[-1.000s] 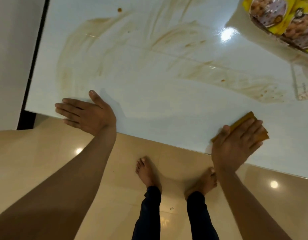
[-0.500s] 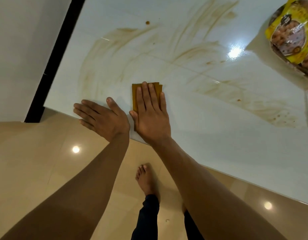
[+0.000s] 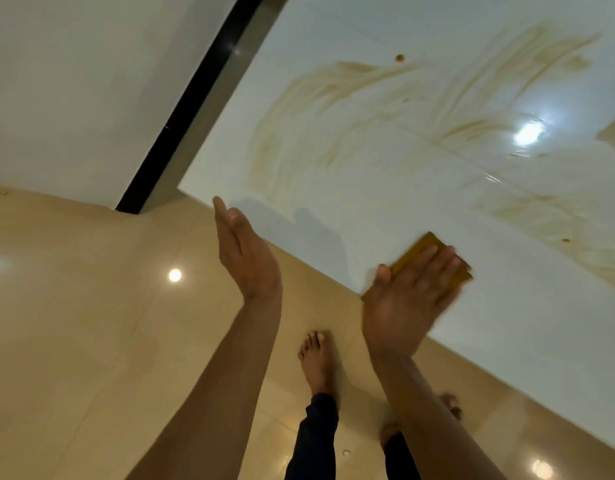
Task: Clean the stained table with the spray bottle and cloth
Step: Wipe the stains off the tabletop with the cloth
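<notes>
Nearest the camera, two bare forearms reach up from the bottom edge, with the person's bare feet [image 3: 316,358] on the glossy beige floor [image 3: 91,323] between them. The left hand [image 3: 245,252] is held edge-on just off the near edge of the table [image 3: 420,188], fingers straight and pressed together, thumb lying alongside, touching nothing that can be seen. The right hand [image 3: 408,296] lies flat, palm down, across the table's near edge, fingers extended and slightly spread, pressing on the folded mustard-yellow cloth [image 3: 429,249]; the cloth shows past the fingertips and beside the thumb, and the hand is blurred. Beyond the cloth, the white tabletop carries tan smears [image 3: 319,88] arcing over its middle and far parts, with a few small brown specks and a bright lamp reflection [image 3: 527,133] to the right.
</notes>
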